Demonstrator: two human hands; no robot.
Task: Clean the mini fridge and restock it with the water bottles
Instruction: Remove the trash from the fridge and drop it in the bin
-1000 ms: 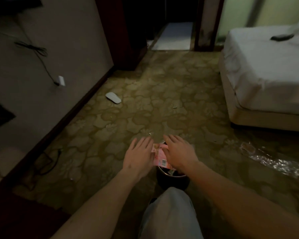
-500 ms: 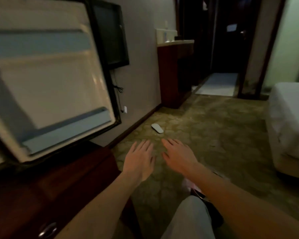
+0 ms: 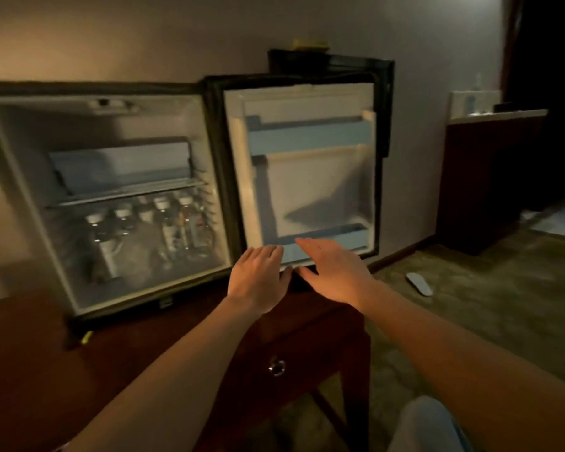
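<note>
The mini fridge (image 3: 111, 203) is set on a dark wooden desk (image 3: 40, 370) against the far wall, its door (image 3: 307, 171) swung fully open to the right. Water bottles (image 3: 154, 226) are stood on the lower level under the wire shelf (image 3: 128, 194), so restocking appears largely done. The left hand (image 3: 258, 278) and right hand (image 3: 333, 272) are held flat near the door's lower edge; each grip is open and empty, probably for closing. Patterned carpet (image 3: 470, 305) is seen to the right.

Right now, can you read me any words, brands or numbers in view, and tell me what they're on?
None can be read.
Labels on the water bottles in the mini fridge: too blurred to read.
Open fridge door: no text shows.
Small sticker on the fridge's bottom edge: too small to read.
</note>
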